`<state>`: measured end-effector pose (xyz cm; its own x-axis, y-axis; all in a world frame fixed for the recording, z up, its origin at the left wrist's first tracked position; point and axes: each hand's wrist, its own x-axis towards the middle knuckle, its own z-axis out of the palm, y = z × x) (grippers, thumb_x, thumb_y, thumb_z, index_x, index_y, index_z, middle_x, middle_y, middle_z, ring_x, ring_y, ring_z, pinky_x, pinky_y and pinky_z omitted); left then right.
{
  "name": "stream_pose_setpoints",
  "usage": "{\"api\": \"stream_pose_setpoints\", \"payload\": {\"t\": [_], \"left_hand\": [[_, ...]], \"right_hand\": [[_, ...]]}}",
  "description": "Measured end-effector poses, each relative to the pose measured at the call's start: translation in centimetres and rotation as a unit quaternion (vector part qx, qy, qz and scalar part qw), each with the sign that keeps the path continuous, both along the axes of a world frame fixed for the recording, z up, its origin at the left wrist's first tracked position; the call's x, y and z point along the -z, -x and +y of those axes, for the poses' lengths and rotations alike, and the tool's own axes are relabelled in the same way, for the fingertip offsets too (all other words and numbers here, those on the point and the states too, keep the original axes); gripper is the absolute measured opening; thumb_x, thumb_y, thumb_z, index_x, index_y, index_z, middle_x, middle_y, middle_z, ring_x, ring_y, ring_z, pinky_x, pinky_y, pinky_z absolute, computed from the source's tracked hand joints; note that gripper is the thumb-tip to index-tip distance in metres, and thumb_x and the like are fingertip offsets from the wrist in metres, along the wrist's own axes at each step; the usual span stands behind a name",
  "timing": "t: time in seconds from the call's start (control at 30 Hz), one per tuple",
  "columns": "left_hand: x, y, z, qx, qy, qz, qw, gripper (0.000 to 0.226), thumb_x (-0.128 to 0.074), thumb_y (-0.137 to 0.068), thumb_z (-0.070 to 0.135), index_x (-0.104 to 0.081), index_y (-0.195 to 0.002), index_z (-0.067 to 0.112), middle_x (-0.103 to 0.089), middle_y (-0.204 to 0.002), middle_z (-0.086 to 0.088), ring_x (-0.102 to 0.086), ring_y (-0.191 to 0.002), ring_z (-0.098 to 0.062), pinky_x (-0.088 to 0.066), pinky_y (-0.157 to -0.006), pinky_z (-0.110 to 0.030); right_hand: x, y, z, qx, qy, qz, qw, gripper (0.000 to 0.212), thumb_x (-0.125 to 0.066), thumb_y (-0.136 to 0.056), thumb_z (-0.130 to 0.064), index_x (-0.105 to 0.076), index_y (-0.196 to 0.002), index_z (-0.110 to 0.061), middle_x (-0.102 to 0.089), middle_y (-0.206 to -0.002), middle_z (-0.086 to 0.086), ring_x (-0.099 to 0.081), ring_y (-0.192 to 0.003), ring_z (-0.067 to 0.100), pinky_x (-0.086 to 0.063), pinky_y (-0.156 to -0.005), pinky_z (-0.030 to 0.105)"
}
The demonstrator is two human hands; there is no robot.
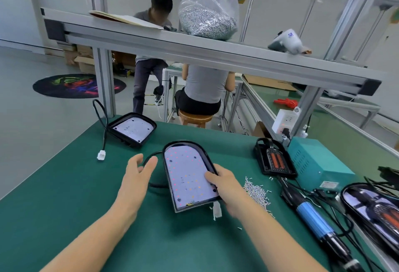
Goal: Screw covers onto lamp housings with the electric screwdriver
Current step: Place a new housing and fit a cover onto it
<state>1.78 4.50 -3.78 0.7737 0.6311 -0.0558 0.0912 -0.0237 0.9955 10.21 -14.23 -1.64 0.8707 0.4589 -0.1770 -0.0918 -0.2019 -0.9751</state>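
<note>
Right hand point(226, 183) grips the lamp housing's point(190, 176) right edge; left hand point(138, 172) hovers open beside its left edge.

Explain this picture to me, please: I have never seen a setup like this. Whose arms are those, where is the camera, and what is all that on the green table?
There is no robot here. A person wears a camera on the head, so you look down along their own arms.

The right hand grips the edge of a lamp housing, a black shell with a white board of small lights inside. The left hand hovers open beside it, holding nothing.

On the green table lie a second housing with a cable, a pile of loose screws, and the electric screwdriver with its blue grip, not yet picked up. A big bag of screws sits on the shelf above. Other workers sit beyond.
</note>
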Motion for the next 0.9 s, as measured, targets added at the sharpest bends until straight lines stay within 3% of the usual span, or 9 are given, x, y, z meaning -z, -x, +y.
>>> {"api": "stream_pose_setpoints", "payload": {"t": [0.13,0.27,0.33,0.43,0.5,0.57,0.67,0.73,0.9], "left_hand": [[-0.9,-1.2,0.4,0.035,0.049,0.025,0.998,0.069,-0.064,-0.086,0.042,-0.033,-0.143,0.017,-0.044,-0.132,0.002,-0.043,-0.119,-0.019,-0.033,-0.098,-0.034],[0.3,-1.1,1.8,0.047,0.028,0.094,0.994,0.042,-0.074,-0.080,0.013,-0.060,-0.120,0.010,-0.068,-0.109,-0.006,-0.064,-0.098,-0.027,-0.050,-0.083,-0.038],[1.1,-0.7,2.2,0.038,0.040,0.095,0.994,0.023,-0.072,-0.078,0.000,-0.070,-0.099,0.007,-0.074,-0.085,-0.008,-0.069,-0.072,-0.025,-0.053,-0.068,-0.034],[1.8,-0.5,2.2,0.022,0.064,0.093,0.993,0.014,-0.070,-0.076,-0.004,-0.071,-0.085,0.006,-0.073,-0.079,-0.014,-0.066,-0.065,-0.028,-0.053,-0.072,-0.039],[1.8,-0.7,1.9,0.015,0.072,0.084,0.994,0.013,-0.069,-0.076,-0.005,-0.071,-0.082,0.006,-0.073,-0.074,-0.013,-0.065,-0.062,-0.028,-0.052,-0.068,-0.038],[1.7,-0.9,1.5,0.007,0.078,0.079,0.994,0.012,-0.068,-0.076,-0.007,-0.069,-0.081,0.004,-0.072,-0.075,-0.015,-0.064,-0.064,-0.030,-0.052,-0.068,-0.040],[1.7,-0.9,1.2,-0.001,0.096,0.080,0.992,0.010,-0.067,-0.076,-0.008,-0.066,-0.085,-0.003,-0.069,-0.080,-0.018,-0.061,-0.069,-0.032,-0.050,-0.075,-0.044],[1.6,-0.8,1.3,0.001,0.110,0.087,0.990,0.014,-0.066,-0.074,-0.009,-0.064,-0.088,-0.008,-0.067,-0.079,-0.020,-0.059,-0.068,-0.032,-0.048,-0.074,-0.043],[1.5,-0.5,1.4,0.013,0.141,0.089,0.986,0.014,-0.064,-0.076,-0.009,-0.065,-0.088,-0.004,-0.069,-0.075,-0.022,-0.063,-0.060,-0.032,-0.053,-0.061,-0.037]], "right_hand": [[1.0,1.8,0.5,-0.058,0.012,-0.009,0.998,0.022,-0.046,-0.098,-0.005,-0.063,-0.095,-0.019,-0.057,-0.070,-0.007,-0.043,-0.056,0.009,-0.036,-0.050,0.018],[1.9,3.6,0.8,-0.100,0.063,-0.038,0.992,0.024,-0.046,-0.096,-0.011,-0.055,-0.078,-0.024,-0.053,-0.067,-0.008,-0.042,-0.058,0.010,-0.036,-0.057,0.022],[1.3,3.3,0.5,-0.114,0.121,-0.109,0.980,0.030,-0.045,-0.097,-0.022,-0.040,-0.067,-0.019,-0.042,-0.066,-0.004,-0.034,-0.060,0.011,-0.031,-0.059,0.027],[0.0,0.1,-1.1,-0.042,0.210,-0.267,0.940,0.036,-0.045,-0.098,-0.028,-0.040,-0.066,-0.012,-0.039,-0.067,0.001,-0.035,-0.064,0.015,-0.032,-0.061,0.033],[-0.6,-3.2,-3.2,0.056,0.324,-0.343,0.880,0.026,-0.048,-0.098,-0.027,-0.064,-0.089,-0.009,-0.058,-0.092,0.007,-0.054,-0.091,0.025,-0.042,-0.077,0.034],[-0.8,-6.4,-5.6,0.134,0.432,-0.345,0.822,0.031,-0.050,-0.099,-0.029,-0.062,-0.117,-0.007,-0.056,-0.118,0.011,-0.053,-0.113,0.030,-0.044,-0.090,0.036],[-0.4,-9.5,-8.1,0.174,0.529,-0.315,0.769,0.036,-0.052,-0.099,-0.033,-0.058,-0.121,-0.005,-0.053,-0.124,0.013,-0.051,-0.117,0.031,-0.046,-0.090,0.037],[-0.1,-10.8,-8.7,0.176,0.560,-0.295,0.754,0.038,-0.053,-0.099,-0.035,-0.058,-0.123,-0.006,-0.051,-0.127,0.013,-0.051,-0.119,0.031,-0.047,-0.090,0.039],[0.8,-12.0,-8.6,0.187,0.568,-0.243,0.764,0.034,-0.055,-0.099,-0.031,-0.058,-0.122,-0.006,-0.054,-0.128,0.014,-0.059,-0.114,0.033,-0.048,-0.084,0.037]]}}
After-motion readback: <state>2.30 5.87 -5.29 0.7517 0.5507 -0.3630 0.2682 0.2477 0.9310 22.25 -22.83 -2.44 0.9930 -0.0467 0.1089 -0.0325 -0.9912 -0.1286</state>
